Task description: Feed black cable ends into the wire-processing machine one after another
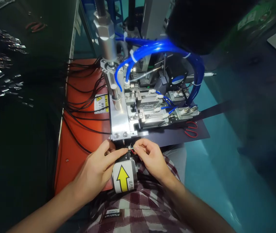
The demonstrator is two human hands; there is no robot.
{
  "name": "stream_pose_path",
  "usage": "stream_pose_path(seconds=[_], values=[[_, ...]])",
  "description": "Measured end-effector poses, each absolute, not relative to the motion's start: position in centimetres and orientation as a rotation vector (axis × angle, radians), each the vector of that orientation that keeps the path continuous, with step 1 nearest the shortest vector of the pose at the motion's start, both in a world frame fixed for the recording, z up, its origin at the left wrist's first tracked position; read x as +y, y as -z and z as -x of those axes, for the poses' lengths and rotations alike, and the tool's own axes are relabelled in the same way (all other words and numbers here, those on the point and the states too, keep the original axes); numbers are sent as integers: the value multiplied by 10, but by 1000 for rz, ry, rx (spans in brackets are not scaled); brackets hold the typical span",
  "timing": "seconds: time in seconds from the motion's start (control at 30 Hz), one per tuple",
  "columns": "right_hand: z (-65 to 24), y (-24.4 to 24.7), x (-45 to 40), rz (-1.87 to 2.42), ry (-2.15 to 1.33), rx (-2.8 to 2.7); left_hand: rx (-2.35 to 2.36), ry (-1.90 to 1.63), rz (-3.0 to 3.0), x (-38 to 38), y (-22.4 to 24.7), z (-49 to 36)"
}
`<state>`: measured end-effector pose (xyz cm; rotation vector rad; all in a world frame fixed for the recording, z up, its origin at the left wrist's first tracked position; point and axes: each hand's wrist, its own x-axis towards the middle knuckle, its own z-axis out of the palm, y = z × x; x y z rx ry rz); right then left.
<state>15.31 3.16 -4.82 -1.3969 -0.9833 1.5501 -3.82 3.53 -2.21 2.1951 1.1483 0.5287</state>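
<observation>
My right hand [151, 158] is closed in a pinch on a small thin piece [132, 148] with a pale metallic end. A bit of red shows just under its fingertips; the piece is too small to name. From the other side, my left hand [99, 165] reaches in with its index finger stretched out, the fingertip at the piece's left end. Its other fingers are bent and apart from that finger. Both hands are at the front edge of a metal machine fixture [120, 124]. Below the fingertips is a white label with a yellow arrow [123, 178] on a rounded housing.
Pneumatic cylinders [152, 118] and looped blue air hoses [159, 47] stand beyond the hands. Black cables [86, 106] cross an orange surface [79, 168] at the left. Red-handled pliers [191, 130] lie at the right. Shiny small metal parts [2, 64] lie far left.
</observation>
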Motion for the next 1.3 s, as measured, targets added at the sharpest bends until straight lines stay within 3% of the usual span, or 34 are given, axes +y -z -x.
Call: stream_pose_path(seconds=[0.8,1.3], values=[[-152,51,32,1429,-1531,-1012,1172,-500,-2265,38,23,37],[-154,47,34,1347,-1763,-827,1184,-506,-2302,39,22,36]])
